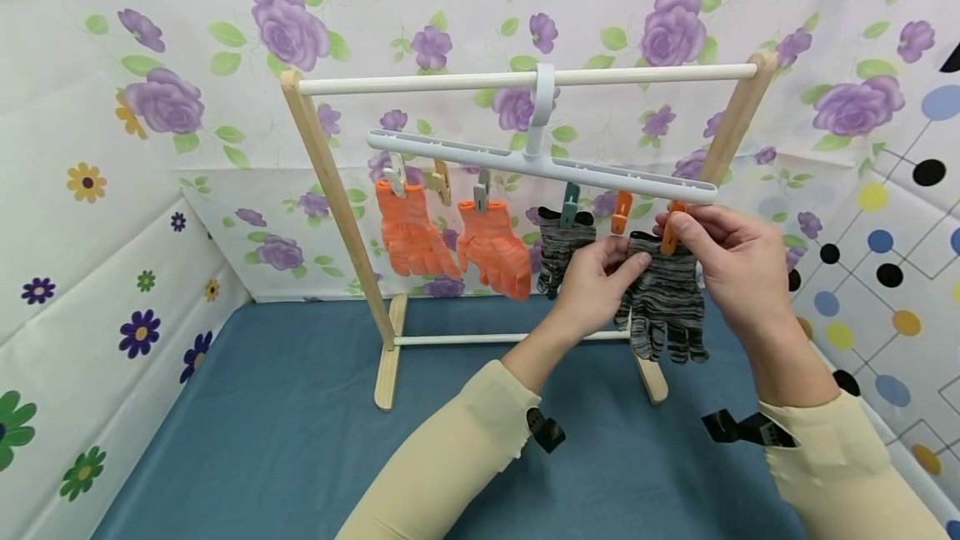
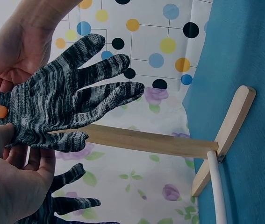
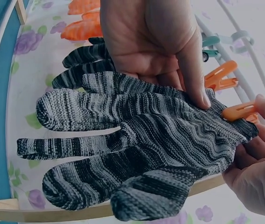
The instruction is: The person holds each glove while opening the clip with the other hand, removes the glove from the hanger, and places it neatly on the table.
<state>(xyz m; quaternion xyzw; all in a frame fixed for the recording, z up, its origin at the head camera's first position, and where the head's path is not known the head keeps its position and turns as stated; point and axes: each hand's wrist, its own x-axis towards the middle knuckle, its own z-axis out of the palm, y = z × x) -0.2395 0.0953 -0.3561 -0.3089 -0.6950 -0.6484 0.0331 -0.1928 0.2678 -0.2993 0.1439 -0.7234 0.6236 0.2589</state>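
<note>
A grey-and-black knit glove (image 1: 666, 298) hangs fingers-down under the right end of a white hanger (image 1: 480, 155). My left hand (image 1: 588, 286) pinches the glove's cuff between thumb and fingers on its left side. With thumb and fingers, my right hand (image 1: 738, 261) grips an orange clothespin (image 1: 674, 227), whose jaws sit over the cuff edge. The right wrist view shows this clothespin (image 3: 239, 112) on the cuff, the left thumb pressing the knit beside it. Another orange clothespin (image 1: 621, 212) hangs just left, holding nothing. Behind my left hand hangs a second grey glove (image 1: 564, 244) from a green clothespin (image 1: 570, 205).
Two orange gloves (image 1: 408, 227) hang at the left from a white and a grey clothespin (image 1: 482, 190), with a yellow clothespin (image 1: 441, 182) between them. The tilted hanger hooks over the white bar (image 1: 420, 83) of a wooden rack (image 1: 337, 207) on a blue cloth (image 1: 300, 423).
</note>
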